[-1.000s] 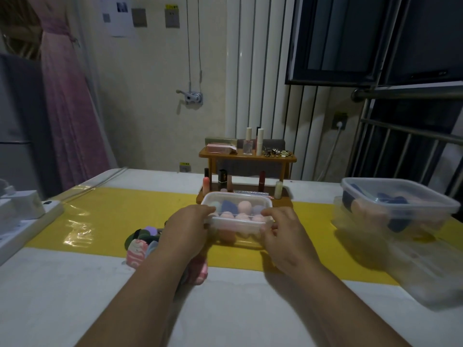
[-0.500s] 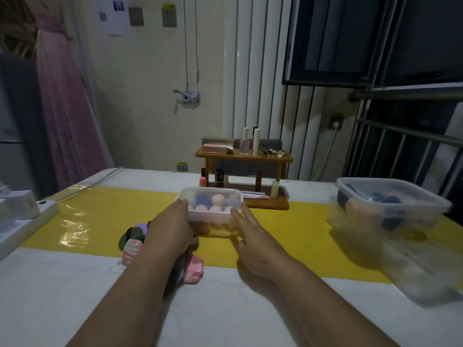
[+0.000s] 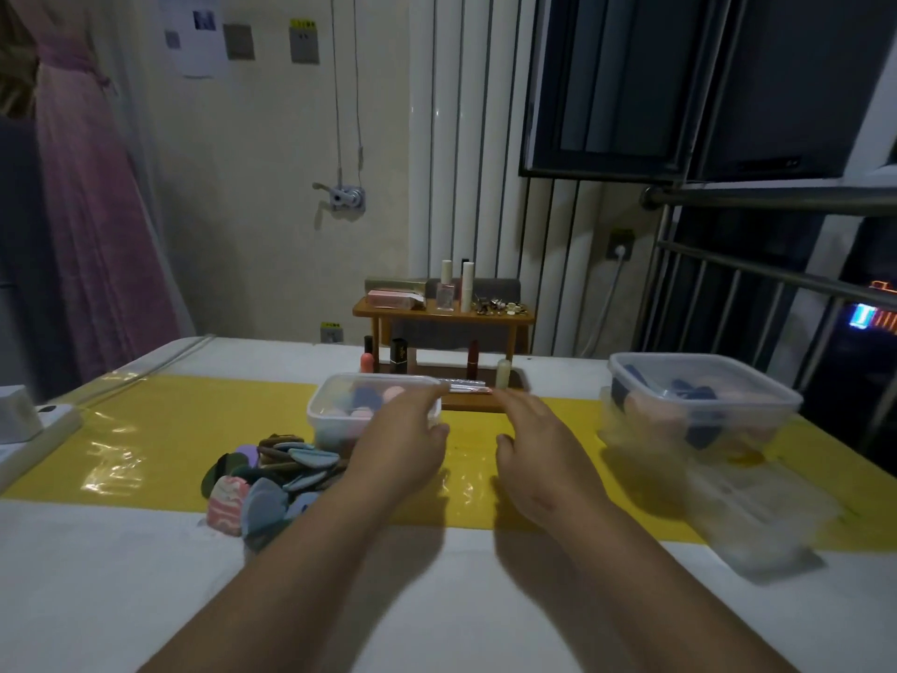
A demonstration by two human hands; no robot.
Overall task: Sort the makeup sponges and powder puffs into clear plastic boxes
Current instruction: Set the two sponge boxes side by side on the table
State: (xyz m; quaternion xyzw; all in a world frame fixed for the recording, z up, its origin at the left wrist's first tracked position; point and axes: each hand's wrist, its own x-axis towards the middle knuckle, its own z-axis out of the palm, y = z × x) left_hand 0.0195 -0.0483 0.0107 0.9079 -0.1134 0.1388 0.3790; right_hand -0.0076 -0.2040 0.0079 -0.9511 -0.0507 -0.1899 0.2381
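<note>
Left hand (image 3: 403,444), fingers straight, overlaps the box (image 3: 335,405); right hand (image 3: 539,449), fingers relaxed, holds nothing.

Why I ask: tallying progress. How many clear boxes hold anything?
2: the small box by the left hand, the top box at far right. Boxes beneath may hold more.

Box of sponges (image 3: 373,412) behind puff pile (image 3: 272,473), stacked boxes (image 3: 699,410) far right, rack (image 3: 444,332) behind.
</note>
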